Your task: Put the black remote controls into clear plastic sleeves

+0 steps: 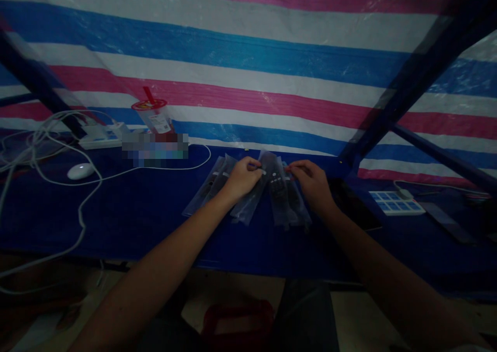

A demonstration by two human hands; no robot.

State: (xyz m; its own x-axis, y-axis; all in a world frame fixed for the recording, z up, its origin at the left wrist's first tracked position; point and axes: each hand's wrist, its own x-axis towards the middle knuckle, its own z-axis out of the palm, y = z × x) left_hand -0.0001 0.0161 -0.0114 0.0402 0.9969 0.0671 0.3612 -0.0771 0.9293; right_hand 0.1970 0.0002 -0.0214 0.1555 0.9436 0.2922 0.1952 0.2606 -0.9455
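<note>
Several remote controls (277, 186) already inside clear plastic bags (244, 213), fanned across blue table (147, 212); by judgement, bagging done, sealing and remaining work not discernible. Middle remote between hands: long axis near to far, far end tilted slightly left, white buttons (274, 175) toward far end. Left hand (244, 177), right hand (311, 180): fingertips narrowed at bags' far portions; cannot tell grip.

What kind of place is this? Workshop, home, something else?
Probably a makeshift workstation or stall: a striped plastic sheet hangs behind a blue table, which carries what look like bagged remotes. Can't tell which from this view.
</note>
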